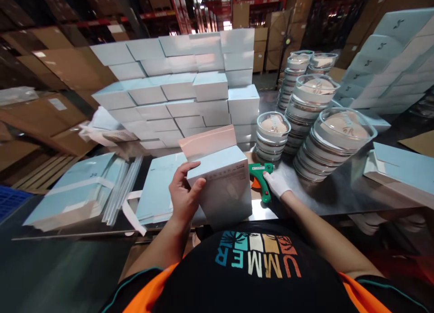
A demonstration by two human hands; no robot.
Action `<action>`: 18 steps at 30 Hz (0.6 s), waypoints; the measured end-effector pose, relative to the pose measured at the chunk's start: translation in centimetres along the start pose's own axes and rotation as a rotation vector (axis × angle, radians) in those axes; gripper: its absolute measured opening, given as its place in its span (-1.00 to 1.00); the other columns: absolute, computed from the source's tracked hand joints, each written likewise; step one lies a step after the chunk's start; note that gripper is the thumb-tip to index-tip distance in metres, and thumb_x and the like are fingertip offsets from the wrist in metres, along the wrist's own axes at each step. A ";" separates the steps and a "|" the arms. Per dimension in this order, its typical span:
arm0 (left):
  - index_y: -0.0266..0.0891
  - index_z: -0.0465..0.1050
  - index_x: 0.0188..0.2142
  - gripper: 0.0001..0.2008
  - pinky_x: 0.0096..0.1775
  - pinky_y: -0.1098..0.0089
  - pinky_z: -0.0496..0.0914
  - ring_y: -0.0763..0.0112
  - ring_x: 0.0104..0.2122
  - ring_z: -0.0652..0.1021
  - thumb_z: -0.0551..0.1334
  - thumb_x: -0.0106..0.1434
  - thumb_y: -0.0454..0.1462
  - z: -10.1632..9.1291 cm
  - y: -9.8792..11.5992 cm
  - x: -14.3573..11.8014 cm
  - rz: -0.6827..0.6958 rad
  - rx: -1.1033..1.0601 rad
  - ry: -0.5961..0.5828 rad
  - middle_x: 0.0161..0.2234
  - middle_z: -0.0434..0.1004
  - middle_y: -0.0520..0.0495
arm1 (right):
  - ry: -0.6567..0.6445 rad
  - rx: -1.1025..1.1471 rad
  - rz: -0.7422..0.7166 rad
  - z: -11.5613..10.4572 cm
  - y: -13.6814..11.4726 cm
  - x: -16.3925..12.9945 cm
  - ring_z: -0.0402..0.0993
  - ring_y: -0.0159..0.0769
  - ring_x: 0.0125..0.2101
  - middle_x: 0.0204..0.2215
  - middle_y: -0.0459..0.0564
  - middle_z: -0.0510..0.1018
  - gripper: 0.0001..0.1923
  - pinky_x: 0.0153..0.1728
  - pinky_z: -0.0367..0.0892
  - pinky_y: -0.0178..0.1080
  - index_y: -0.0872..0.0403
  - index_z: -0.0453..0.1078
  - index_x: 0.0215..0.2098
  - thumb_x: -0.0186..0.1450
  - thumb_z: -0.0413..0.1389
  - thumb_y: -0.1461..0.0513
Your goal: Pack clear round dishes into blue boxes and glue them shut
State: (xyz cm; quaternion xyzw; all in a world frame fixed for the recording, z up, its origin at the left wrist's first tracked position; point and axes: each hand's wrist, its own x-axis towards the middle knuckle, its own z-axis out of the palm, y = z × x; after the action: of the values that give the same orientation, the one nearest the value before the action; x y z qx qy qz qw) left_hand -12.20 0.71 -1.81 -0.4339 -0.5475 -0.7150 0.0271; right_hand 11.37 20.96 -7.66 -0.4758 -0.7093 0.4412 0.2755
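Note:
My left hand [183, 193], bare, grips the left edge of a pale blue carton [225, 186] that stands on the metal table [339, 195] in front of me, its pink inner flap [207, 141] raised. My right hand [276, 182], in a white glove, rests on a green tape dispenser [260, 177] just right of the carton, fingers over its handle. The carton hides part of the dispenser.
A wall of stacked pale blue boxes [176, 87] rises behind. Stacks of round clear-lidded tins [334, 141] stand at right, with more blue boxes [389, 59] beyond. Flat folded cartons [81, 186] lie at left and at the right edge [403, 168]. Brown cardboard surrounds the table.

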 end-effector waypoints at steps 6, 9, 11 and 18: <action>-0.16 0.67 -0.08 -0.35 -0.05 0.22 0.51 0.10 -0.10 0.64 0.50 0.13 0.29 0.9 -0.1 -0.2 -0.052 -0.006 -0.058 -0.13 0.66 -0.13 | 0.051 0.138 -0.208 -1.2 -4.0 -1.8 0.64 0.01 0.10 0.02 0.14 0.74 -0.35 0.14 0.53 -0.03 0.03 0.55 0.11 0.39 0.14 -0.28; -0.15 0.69 -0.11 -0.37 0.04 0.16 0.50 0.05 -0.03 0.64 0.49 0.14 0.30 1.6 0.2 -0.2 -0.007 0.013 -0.122 -0.12 0.66 -0.15 | -0.160 0.401 -0.386 -0.8 -7.8 -3.2 0.53 0.02 0.30 0.29 0.19 0.58 -0.05 0.29 0.46 0.02 0.03 0.32 0.42 0.32 0.19 -0.38; -0.15 0.67 -0.11 -0.39 0.06 0.14 0.50 0.04 -0.01 0.64 0.48 0.18 0.29 2.0 0.1 -0.1 0.001 -0.019 -0.170 -0.08 0.65 -0.16 | -0.267 0.442 -0.437 -0.7 -9.4 -3.7 0.49 0.05 0.32 0.32 0.21 0.55 0.01 0.36 0.40 0.07 0.04 0.32 0.40 0.27 0.25 -0.41; -0.08 0.42 -0.03 -0.41 0.10 0.10 0.53 0.11 0.00 0.69 0.57 0.18 0.14 3.0 -1.1 0.5 0.119 -0.218 -0.121 -0.05 0.63 -0.12 | -0.273 0.285 -0.622 -1.6 -8.2 -2.8 0.44 0.15 0.36 0.34 0.27 0.48 -0.05 0.40 0.33 0.16 0.03 0.40 0.24 0.13 0.44 -0.35</action>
State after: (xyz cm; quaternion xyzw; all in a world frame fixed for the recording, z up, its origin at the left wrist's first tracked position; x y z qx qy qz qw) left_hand -11.29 3.82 -2.29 -0.5083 -0.4405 -0.7400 -0.0109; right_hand 10.22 17.67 0.44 -0.1310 -0.7818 0.4899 0.3628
